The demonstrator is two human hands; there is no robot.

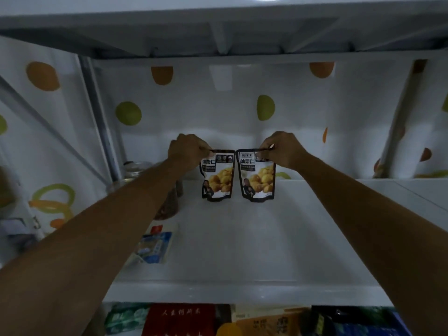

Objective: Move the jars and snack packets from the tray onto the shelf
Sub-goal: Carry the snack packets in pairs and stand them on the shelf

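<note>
Two matching snack packets with yellow chestnuts printed on them stand upright side by side at the back of the white shelf [242, 238]. My left hand [185, 149] pinches the top edge of the left packet [218, 175]. The top edge of the right packet [257, 177] is pinched by my right hand [283, 149]. Their lower edges touch the shelf. Behind my left forearm stand jars: one with brown contents [169, 204] and a clear one with a lid [134, 169] further back. The tray is out of view.
A flat blue and white packet [155, 246] lies on the shelf's left front. A dotted white curtain [218, 105] covers the back and sides. Another shelf board [169, 32] hangs low overhead. Below the front edge, books and packages [184, 318] fill the lower level.
</note>
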